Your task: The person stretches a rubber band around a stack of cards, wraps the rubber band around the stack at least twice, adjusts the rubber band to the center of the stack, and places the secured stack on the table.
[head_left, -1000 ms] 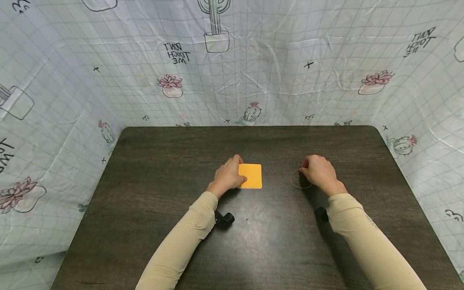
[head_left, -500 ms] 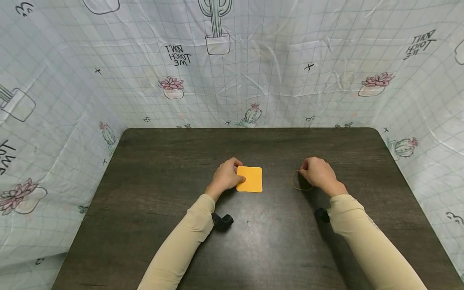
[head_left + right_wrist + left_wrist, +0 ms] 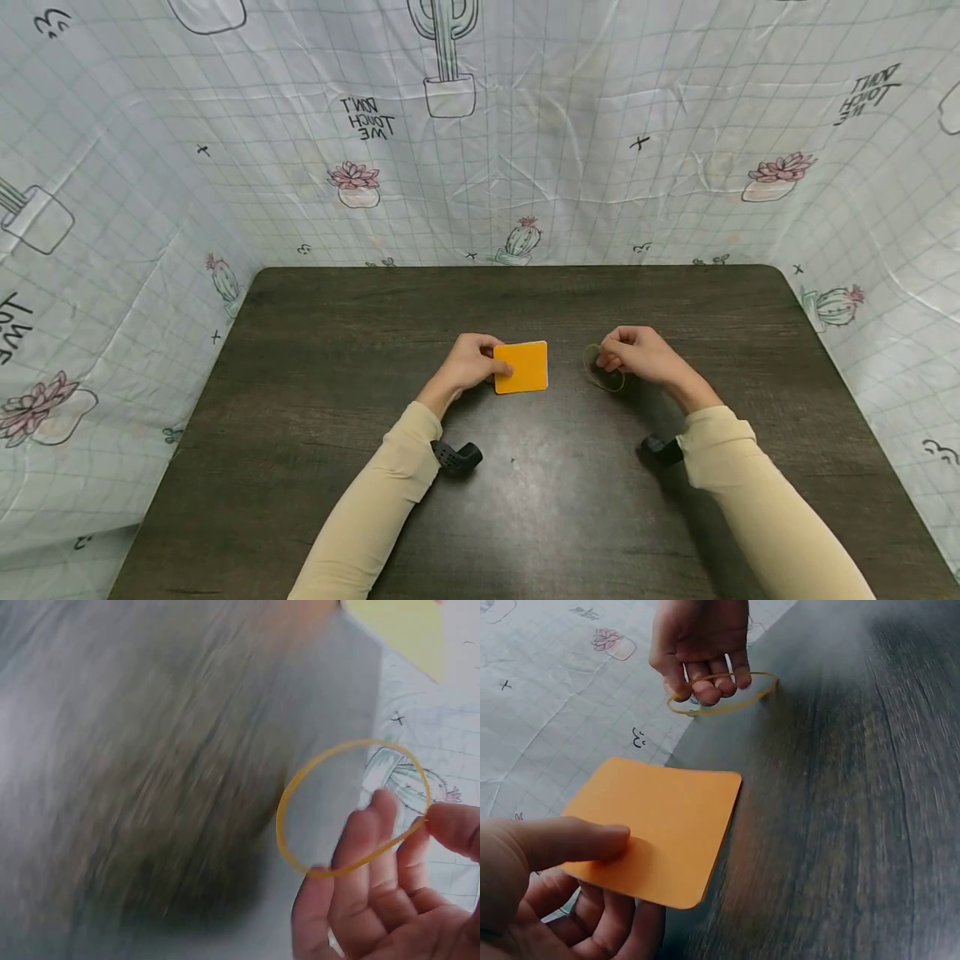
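Note:
My left hand (image 3: 471, 363) pinches a thin stack of square orange cards (image 3: 664, 825), thumb flat on top and fingers curled beneath. In the head view the orange cards (image 3: 521, 367) sit just right of the thumb, tilted a little. To the right, my right hand (image 3: 637, 354) pinches a yellow rubber band (image 3: 281, 817) between thumb and forefinger. The loop hangs open and slack, its far side crossing the other fingers in the right wrist view. A gap of table lies between the band and the cards.
A dark wood-grain table (image 3: 337, 483) spreads under both hands. Behind it and at both sides hangs a white cloth (image 3: 570, 125) printed with a grid and cacti. Black wrist cameras are strapped below each hand, including the left camera (image 3: 459, 458).
My right hand has lifted the rubber band and turned, shifting slightly left toward the cards. My left hand has raised and tilted the orange cards a little.

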Tool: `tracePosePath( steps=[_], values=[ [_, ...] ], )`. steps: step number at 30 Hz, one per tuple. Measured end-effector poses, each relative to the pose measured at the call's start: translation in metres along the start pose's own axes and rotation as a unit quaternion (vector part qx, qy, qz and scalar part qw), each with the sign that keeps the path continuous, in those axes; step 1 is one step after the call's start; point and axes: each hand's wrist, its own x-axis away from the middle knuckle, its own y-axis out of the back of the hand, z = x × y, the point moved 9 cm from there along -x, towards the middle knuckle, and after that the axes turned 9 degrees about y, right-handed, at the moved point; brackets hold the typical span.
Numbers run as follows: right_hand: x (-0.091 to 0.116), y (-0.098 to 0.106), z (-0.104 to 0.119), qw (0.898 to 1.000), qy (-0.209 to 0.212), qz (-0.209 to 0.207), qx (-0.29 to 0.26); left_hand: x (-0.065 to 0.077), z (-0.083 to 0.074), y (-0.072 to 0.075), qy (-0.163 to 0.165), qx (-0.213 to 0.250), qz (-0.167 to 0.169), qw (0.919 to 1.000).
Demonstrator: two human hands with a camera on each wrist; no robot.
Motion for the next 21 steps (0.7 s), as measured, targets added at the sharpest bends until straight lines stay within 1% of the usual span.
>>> tracePosePath(
  steps=[3, 5, 9, 12, 18, 21],
  values=[
    [0.000, -0.004, 0.003, 0.999, 0.004, -0.002, -0.051, -0.001, 0.001, -0.001, 0.003, 0.040, 0.015, 0.9991],
    [0.000, -0.007, 0.006, 0.997, 0.012, -0.005, -0.077, -0.002, 0.001, -0.001, 0.005, 0.057, 0.020, 0.9982],
    [0.002, -0.013, 0.014, 0.992, 0.029, -0.013, -0.121, -0.002, 0.000, 0.001, 0.006, 0.087, 0.017, 0.9960],
    [0.004, -0.016, 0.021, 0.987, 0.043, -0.018, -0.156, 0.000, -0.002, 0.003, 0.003, 0.116, 0.015, 0.9931],
    [0.010, -0.020, 0.035, 0.975, 0.079, -0.011, -0.206, 0.006, -0.009, 0.007, -0.003, 0.182, 0.016, 0.9831],
    [0.012, -0.020, 0.043, 0.967, 0.105, -0.007, -0.234, 0.010, -0.013, 0.010, -0.007, 0.207, 0.015, 0.9781]
  ],
)
